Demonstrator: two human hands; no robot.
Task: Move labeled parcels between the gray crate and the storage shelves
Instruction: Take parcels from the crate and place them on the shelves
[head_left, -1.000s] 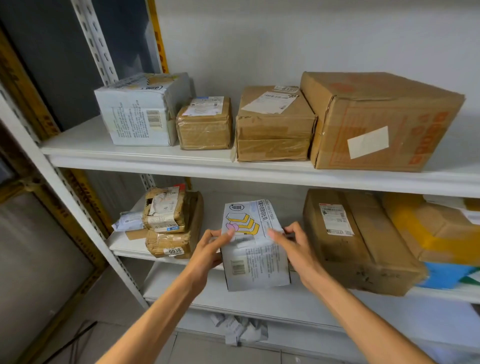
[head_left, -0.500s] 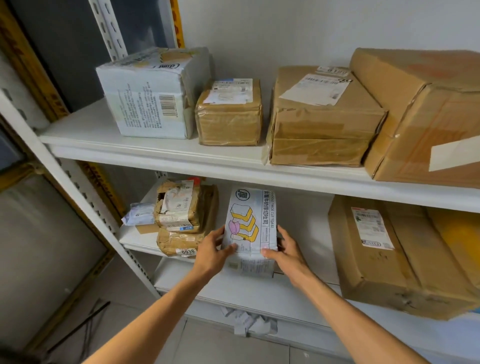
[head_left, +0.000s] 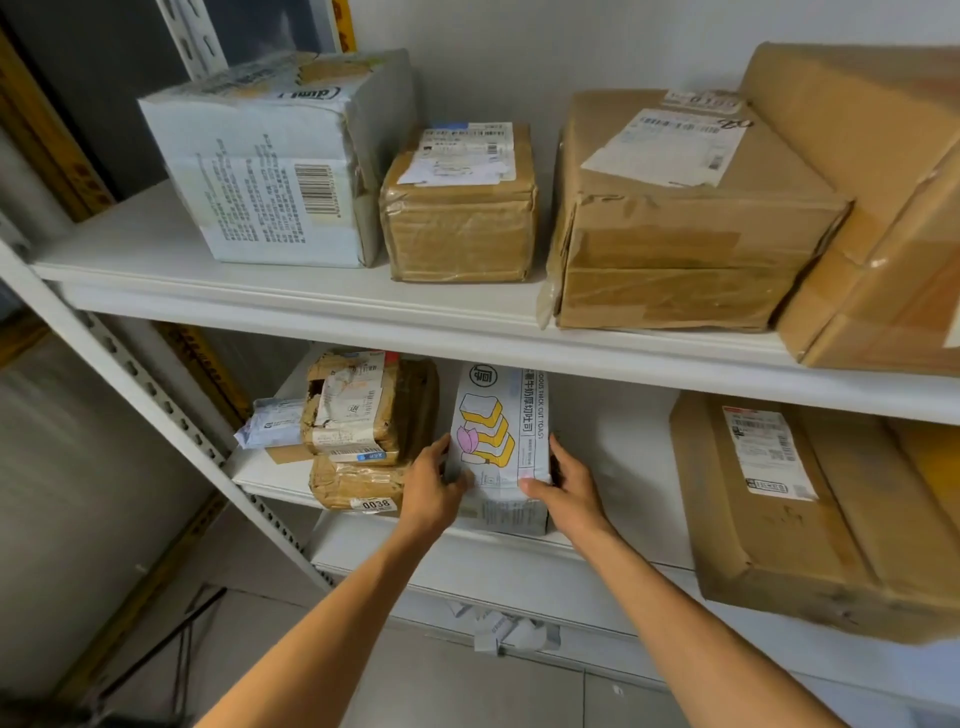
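Our left hand (head_left: 431, 488) and right hand (head_left: 566, 488) curl around the long sides of the box (head_left: 498, 447). It stands on the lower shelf (head_left: 493, 558), stacked parcels (head_left: 363, 431) at nine o'clock. It looks light and stiff; gripping the sides suits it.

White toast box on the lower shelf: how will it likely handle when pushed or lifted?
The toast box shows straight edges between the left hand and right hand, so probably stiff. Printed toast suggests light contents. Flat-sided on the lower shelf, it should slide rather than roll.

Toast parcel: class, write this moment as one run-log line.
left hand: grips toast parcel | right hand: grips toast parcel | place: on lower shelf, right of stacked brown boxes
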